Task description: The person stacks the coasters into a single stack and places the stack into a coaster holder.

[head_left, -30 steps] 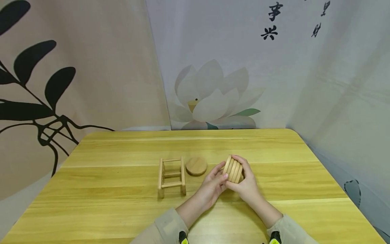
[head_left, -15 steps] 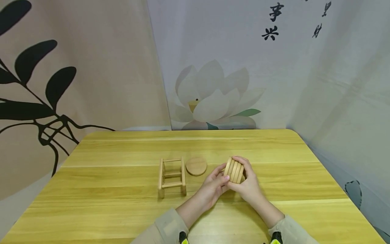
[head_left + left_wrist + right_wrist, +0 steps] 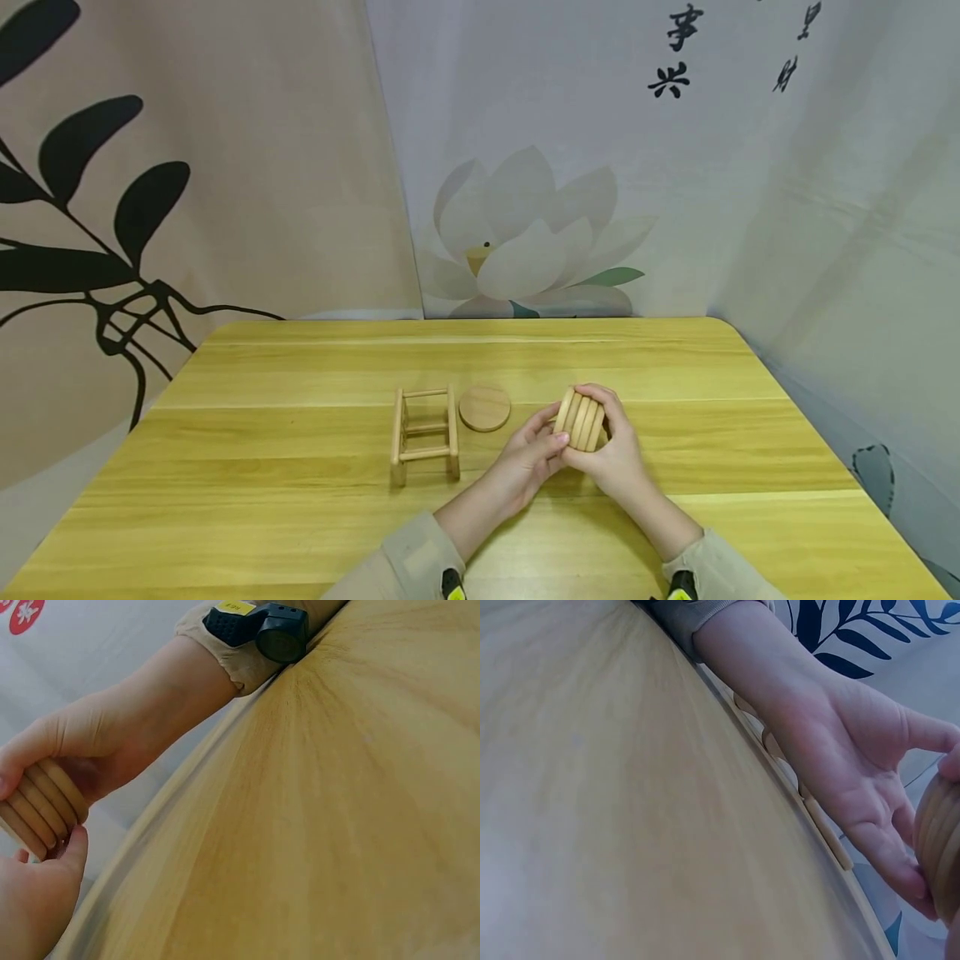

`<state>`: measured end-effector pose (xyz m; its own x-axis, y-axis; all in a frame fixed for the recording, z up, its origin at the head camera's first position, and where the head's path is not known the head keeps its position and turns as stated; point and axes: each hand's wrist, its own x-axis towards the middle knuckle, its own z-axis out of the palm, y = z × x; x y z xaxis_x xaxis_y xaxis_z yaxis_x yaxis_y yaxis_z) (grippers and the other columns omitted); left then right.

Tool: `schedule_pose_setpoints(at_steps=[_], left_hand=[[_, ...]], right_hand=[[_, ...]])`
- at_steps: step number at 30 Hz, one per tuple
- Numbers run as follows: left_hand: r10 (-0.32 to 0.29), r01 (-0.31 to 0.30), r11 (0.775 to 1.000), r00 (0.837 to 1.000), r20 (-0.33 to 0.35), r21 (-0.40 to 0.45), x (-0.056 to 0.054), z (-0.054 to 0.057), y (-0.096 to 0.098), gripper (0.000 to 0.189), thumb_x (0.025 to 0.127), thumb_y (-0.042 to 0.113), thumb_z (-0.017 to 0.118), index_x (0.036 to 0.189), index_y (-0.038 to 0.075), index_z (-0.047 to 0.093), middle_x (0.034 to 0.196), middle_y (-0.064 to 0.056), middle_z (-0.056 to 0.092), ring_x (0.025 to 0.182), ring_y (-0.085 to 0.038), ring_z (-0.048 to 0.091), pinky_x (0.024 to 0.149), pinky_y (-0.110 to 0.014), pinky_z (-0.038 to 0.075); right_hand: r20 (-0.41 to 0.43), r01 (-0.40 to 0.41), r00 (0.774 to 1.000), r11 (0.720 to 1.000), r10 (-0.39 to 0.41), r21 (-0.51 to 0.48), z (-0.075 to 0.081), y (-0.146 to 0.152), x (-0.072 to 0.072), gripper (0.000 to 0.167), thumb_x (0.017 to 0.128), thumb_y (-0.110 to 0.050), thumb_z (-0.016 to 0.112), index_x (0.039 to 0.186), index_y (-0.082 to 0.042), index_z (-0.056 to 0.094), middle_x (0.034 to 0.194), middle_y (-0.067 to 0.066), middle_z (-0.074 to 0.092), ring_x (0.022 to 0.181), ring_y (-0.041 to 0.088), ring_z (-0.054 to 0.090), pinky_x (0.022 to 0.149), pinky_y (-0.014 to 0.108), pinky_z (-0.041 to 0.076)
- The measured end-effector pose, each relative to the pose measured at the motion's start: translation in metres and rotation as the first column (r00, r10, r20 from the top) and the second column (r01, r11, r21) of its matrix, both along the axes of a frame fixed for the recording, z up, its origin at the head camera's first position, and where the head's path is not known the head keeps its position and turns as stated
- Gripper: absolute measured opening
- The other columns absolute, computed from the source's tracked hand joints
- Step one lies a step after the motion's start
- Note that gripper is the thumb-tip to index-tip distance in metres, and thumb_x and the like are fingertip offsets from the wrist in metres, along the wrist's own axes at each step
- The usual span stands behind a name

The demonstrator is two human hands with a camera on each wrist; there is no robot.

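Note:
A stack of several round wooden coasters (image 3: 581,422) is held between both hands above the table, tilted with the edges toward the head camera. My left hand (image 3: 521,467) grips it from the left, thumb on the near side. From the right, my right hand (image 3: 621,446) holds it with the thumb below and the fingers over the top edge. In the left wrist view the stack (image 3: 46,804) shows between the right hand (image 3: 105,739) and the left hand (image 3: 37,904). The right wrist view shows the left hand (image 3: 847,765) with thumb and fingertips at the coasters (image 3: 939,840).
Left of the hands stands a small wooden coaster rack (image 3: 424,455) with rods between its uprights. Close by its right side, another round coaster (image 3: 484,407) lies flat on the wooden table (image 3: 262,500). A printed curtain (image 3: 315,167) hangs behind the table.
Both hands and the stack of coasters have shifted very slightly right and down. The grip looks the same. The rack and the single coaster stay in place.

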<state>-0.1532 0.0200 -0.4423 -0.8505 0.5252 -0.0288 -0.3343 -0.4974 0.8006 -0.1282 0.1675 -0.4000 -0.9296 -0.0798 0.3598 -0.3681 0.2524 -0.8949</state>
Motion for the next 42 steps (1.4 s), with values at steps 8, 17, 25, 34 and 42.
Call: schedule_pose_setpoints(at_steps=[8, 17, 25, 34, 42], left_hand=[[0.017, -0.017, 1.0, 0.999, -0.037, 0.0, 0.0, -0.001, 0.001, 0.064, 0.089, 0.008, 0.062, 0.145, -0.001, 0.033, 0.134, -0.016, 0.049, 0.117, -0.025, 0.053, 0.1, -0.034, 0.042], [-0.021, 0.011, 0.997, 0.992, -0.126, -0.076, 0.0003, -0.0001, -0.0003, 0.06, 0.098, 0.03, 0.055, 0.146, 0.001, 0.033, 0.143, -0.014, 0.042, 0.131, -0.027, 0.041, 0.107, -0.035, 0.033], [-0.073, 0.051, 0.992, 0.976, -0.206, -0.115, -0.0011, 0.0017, 0.0011, 0.066, 0.103, 0.047, 0.027, 0.151, 0.003, 0.021, 0.151, -0.013, 0.03, 0.138, -0.025, 0.029, 0.112, -0.037, 0.022], [-0.02, 0.002, 0.992, 0.989, -0.146, -0.123, -0.0004, 0.0014, 0.0008, 0.055, 0.101, 0.035, 0.042, 0.145, 0.004, 0.028, 0.137, -0.013, 0.043, 0.122, -0.023, 0.046, 0.103, -0.034, 0.037], [-0.069, 0.052, 0.99, 0.989, -0.132, -0.127, -0.0041, 0.0016, -0.0064, 0.057, 0.098, 0.03, 0.05, 0.144, 0.004, 0.029, 0.135, -0.014, 0.046, 0.118, -0.023, 0.05, 0.098, -0.034, 0.041]], right_hand=[[-0.032, 0.012, 0.999, 1.0, -0.011, 0.02, 0.0019, 0.0002, 0.0005, 0.074, 0.065, 0.014, 0.075, 0.131, -0.002, 0.047, 0.133, 0.012, 0.044, 0.11, 0.021, 0.045, 0.088, 0.031, 0.043], [-0.056, 0.037, 0.998, 0.998, -0.034, 0.047, -0.0014, -0.0016, -0.0008, 0.073, 0.064, 0.011, 0.08, 0.13, -0.002, 0.049, 0.131, 0.011, 0.045, 0.111, 0.015, 0.045, 0.091, 0.04, 0.041], [-0.05, 0.061, 0.997, 0.996, -0.058, 0.066, -0.0015, -0.0058, -0.0006, 0.077, 0.063, 0.004, 0.086, 0.13, -0.002, 0.05, 0.133, 0.013, 0.045, 0.119, 0.017, 0.042, 0.102, 0.04, 0.033], [-0.03, -0.008, 1.0, 0.997, 0.011, 0.083, -0.0021, -0.0031, -0.0005, 0.082, 0.064, 0.003, 0.086, 0.135, -0.006, 0.047, 0.138, 0.015, 0.041, 0.123, 0.026, 0.04, 0.102, 0.047, 0.033], [-0.093, -0.047, 0.994, 0.995, 0.055, 0.088, -0.0032, -0.0003, -0.0001, 0.076, 0.061, 0.009, 0.084, 0.129, 0.0, 0.052, 0.132, 0.013, 0.048, 0.119, 0.016, 0.044, 0.1, 0.056, 0.032]])
